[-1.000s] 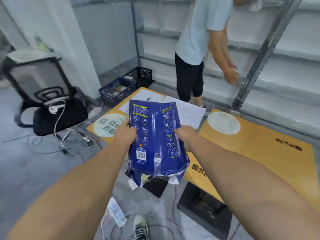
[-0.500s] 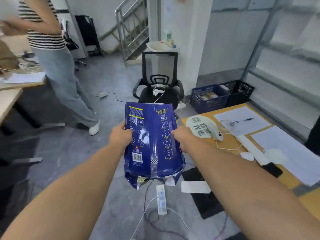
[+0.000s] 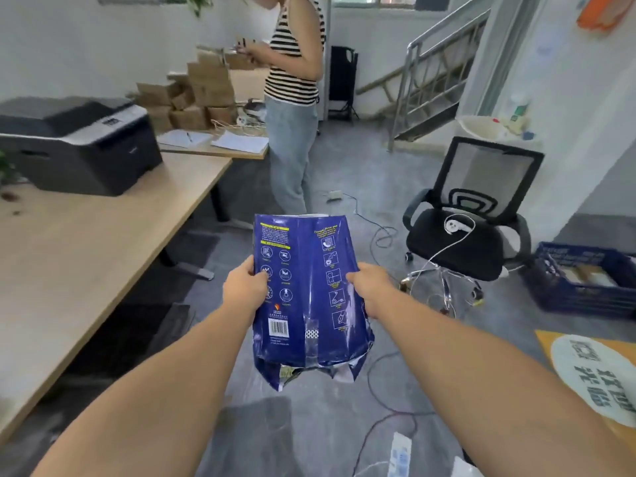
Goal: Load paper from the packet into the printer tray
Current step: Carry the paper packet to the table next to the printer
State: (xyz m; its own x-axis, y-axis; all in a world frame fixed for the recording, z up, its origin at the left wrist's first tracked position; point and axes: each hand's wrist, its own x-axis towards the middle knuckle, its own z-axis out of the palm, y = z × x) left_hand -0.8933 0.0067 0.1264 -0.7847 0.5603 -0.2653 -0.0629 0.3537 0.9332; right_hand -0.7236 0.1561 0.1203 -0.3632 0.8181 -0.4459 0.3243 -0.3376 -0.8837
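Observation:
I hold a blue paper packet point(image 3: 306, 297) upright in front of me at chest height, its printed back facing me and its torn lower end hanging loose. My left hand point(image 3: 245, 287) grips its left edge and my right hand point(image 3: 371, 287) grips its right edge. A dark grey printer point(image 3: 79, 146) stands on a light wooden desk point(image 3: 86, 256) at the far left, well away from the packet. Its paper tray is not visible as open from here.
A person in a striped top point(image 3: 292, 98) stands beyond the desk's end. A black office chair point(image 3: 471, 232) stands at right with cables on the floor around it. A blue crate point(image 3: 585, 280) and an orange mat point(image 3: 592, 370) lie far right. A power strip point(image 3: 399, 456) lies near my feet.
My view has swung left: the orange mat and chair slid to the right and the desk with the printer came into view. Both hands kept the packet in the same grip.

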